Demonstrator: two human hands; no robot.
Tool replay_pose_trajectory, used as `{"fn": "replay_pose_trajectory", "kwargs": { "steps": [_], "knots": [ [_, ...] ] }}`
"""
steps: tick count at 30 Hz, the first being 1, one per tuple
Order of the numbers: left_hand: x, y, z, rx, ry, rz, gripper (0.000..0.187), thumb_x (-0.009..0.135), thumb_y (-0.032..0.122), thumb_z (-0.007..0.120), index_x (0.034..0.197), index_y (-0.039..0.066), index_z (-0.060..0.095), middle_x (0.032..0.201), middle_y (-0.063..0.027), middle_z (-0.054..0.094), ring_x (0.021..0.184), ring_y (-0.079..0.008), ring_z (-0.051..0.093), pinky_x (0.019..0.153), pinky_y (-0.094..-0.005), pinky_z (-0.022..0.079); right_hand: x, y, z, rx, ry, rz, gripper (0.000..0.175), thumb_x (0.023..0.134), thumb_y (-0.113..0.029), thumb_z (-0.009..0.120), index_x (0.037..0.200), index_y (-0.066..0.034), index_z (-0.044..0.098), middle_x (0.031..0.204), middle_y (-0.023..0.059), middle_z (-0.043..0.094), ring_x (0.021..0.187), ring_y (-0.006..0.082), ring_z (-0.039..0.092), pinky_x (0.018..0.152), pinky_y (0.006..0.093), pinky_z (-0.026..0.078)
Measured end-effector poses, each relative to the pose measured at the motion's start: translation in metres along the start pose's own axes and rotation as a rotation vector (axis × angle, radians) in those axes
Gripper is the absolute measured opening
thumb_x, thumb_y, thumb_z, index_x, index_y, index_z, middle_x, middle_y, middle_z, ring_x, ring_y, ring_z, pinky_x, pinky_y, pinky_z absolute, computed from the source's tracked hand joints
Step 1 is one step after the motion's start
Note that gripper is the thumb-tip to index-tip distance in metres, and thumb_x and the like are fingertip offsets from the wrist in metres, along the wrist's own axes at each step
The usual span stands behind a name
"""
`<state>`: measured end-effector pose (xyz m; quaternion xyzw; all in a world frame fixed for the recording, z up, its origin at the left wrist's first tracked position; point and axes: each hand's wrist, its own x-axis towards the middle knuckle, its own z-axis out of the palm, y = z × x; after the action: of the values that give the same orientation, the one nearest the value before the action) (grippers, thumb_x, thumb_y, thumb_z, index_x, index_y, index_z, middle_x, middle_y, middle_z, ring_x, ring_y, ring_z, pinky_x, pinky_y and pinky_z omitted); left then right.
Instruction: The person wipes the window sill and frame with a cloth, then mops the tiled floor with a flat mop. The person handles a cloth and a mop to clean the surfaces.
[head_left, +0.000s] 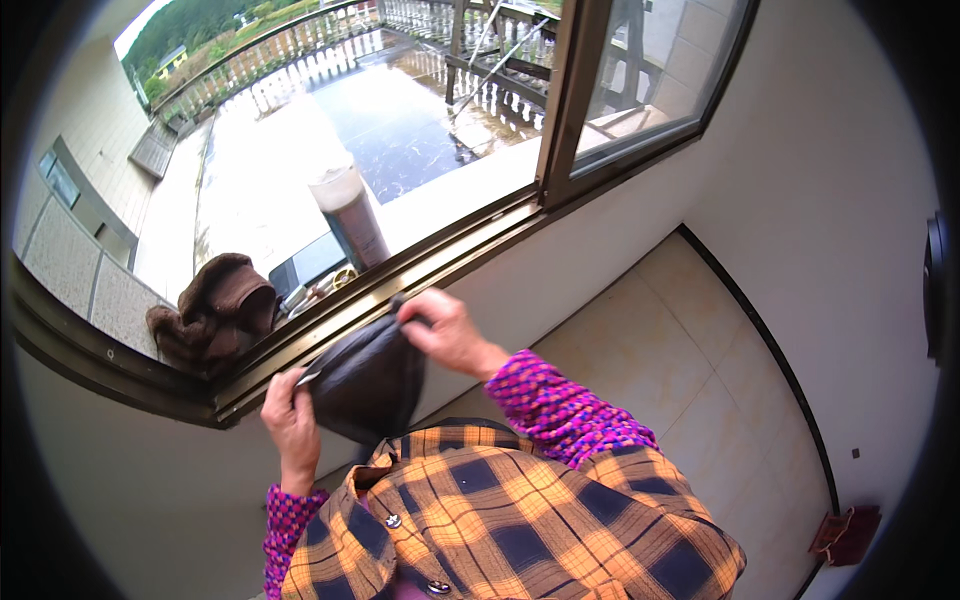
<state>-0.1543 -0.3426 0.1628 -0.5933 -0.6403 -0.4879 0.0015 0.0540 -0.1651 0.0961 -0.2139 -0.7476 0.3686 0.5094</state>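
Both hands hold up a black plastic bag (367, 382), stretched between them in front of the window frame. My left hand (291, 427) pinches its left edge, where a small pale strip shows by the thumb. At the upper right corner, my right hand (442, 328) grips a bunched part between thumb and fingers. The bag hangs down towards the plaid shirt, and its lower end is partly hidden there. Just beyond it runs the metal window track (420, 281).
On the outer sill sit a crumpled brown cloth (217, 311), a tall cylindrical container (351, 214) and a small yellow round piece (345, 277). A sliding window pane (645, 82) stands at the right. Outside is a wet terrace with a balustrade (277, 52). A dark red object (847, 536) lies by the right wall.
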Motion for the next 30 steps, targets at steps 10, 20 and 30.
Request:
{"fn": "replay_pose_trajectory", "kwargs": {
  "steps": [10,20,30],
  "knots": [
    [0.119,0.077,0.192,0.229,-0.411,0.718,0.006,0.085,0.005,0.059,0.090,0.007,0.061,0.082,-0.0103,0.060,0.084,-0.0293,0.061,0.069,-0.0399,0.053,0.029,0.086,-0.180,-0.782,0.621,0.102,0.013,0.083,0.001,0.059,0.094,-0.0041,0.061,0.096,0.0182,0.059,0.088,0.0399,0.062,0.076,0.0467,0.052],
    [0.118,0.057,0.131,0.311,-0.317,0.633,0.015,0.080,-0.008,0.058,0.092,0.001,0.061,0.079,-0.0149,0.058,0.080,-0.0347,0.057,0.070,-0.0445,0.047,0.027,0.090,-0.099,-0.840,0.585,0.151,0.015,0.074,-0.001,0.058,0.086,-0.0019,0.050,0.088,0.0200,0.057,0.083,0.0410,0.060,0.072,0.0513,0.051],
    [0.006,0.017,-0.053,0.467,0.079,0.107,0.026,0.074,-0.010,0.058,0.095,0.002,0.066,0.080,-0.0149,0.059,0.079,-0.0334,0.057,0.070,-0.0424,0.048,0.006,-0.014,0.067,-0.661,-0.042,-0.294,0.008,0.076,-0.004,0.064,0.080,-0.0077,0.058,0.077,0.0123,0.053,0.068,0.0318,0.058,0.059,0.0433,0.048]
  ]
}}
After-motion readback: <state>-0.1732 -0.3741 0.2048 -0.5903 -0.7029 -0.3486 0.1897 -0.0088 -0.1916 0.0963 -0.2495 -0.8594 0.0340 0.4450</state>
